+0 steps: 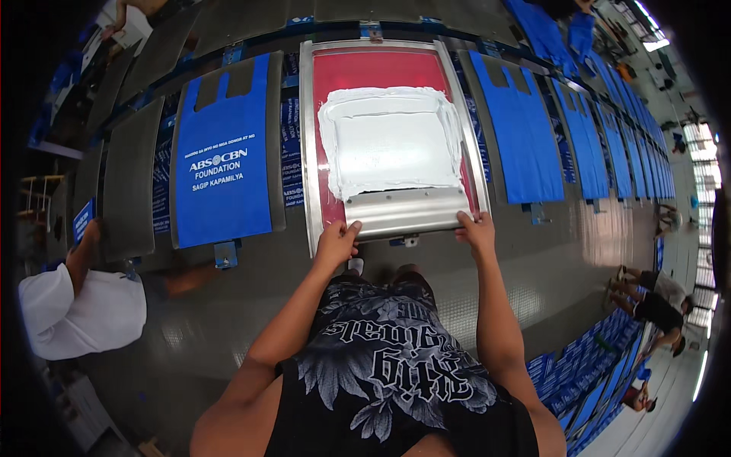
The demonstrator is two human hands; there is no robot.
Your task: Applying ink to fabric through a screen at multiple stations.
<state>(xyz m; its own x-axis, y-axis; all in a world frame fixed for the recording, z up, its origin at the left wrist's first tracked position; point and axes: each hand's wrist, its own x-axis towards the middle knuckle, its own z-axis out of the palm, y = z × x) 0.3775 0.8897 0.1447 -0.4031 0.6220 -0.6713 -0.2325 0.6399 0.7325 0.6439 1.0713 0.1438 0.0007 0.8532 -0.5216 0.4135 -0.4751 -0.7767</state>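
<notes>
A screen-printing frame (308,145) with a silver metal rim lies in front of me over one of the printing boards. Its red mesh (373,65) carries a thick, roughly square spread of white ink (396,141). Along the near edge of the ink rests a wide metal squeegee (411,213), tilted toward me. My left hand (335,244) is closed on its left end, thumb on top. At the opposite end, my right hand (477,231) grips it the same way. Whatever lies under the mesh is hidden.
Left of the frame, a blue bag (221,152) with white print lies on a board. Unprinted blue bags (518,137) line the boards to the right. A person in a white shirt (84,312) stands close at left. Other people work at far right, near more blue bags (586,373).
</notes>
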